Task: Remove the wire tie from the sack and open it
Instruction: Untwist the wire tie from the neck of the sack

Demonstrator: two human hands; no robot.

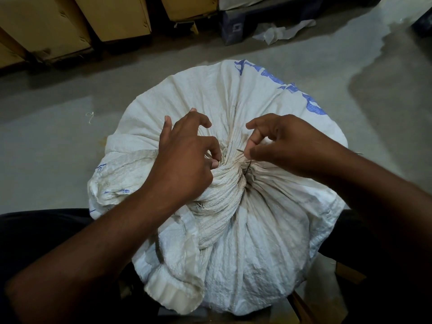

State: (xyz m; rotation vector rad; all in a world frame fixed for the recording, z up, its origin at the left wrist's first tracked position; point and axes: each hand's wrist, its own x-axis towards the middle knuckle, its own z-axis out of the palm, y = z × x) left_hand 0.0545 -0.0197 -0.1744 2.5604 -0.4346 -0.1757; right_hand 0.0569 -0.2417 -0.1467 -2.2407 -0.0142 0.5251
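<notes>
The thin dark wire tie (247, 168) is small and stiff; if the right hand (280, 141) loses its end, the end could spring back into the folds or prick a fingertip. That hand, right of centre, pinches the end between thumb and forefinger. The left hand (187, 155), left of centre, clamps the twisted neck of the white woven sack (233, 101), fingers curled on cloth. The sack fills mid-frame, not yet opened.

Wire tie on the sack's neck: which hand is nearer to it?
Right. The right hand pinches at the dark wire tie, fingertips on its free end. The left hand grips the bunched neck of the sack just across from it.
</notes>
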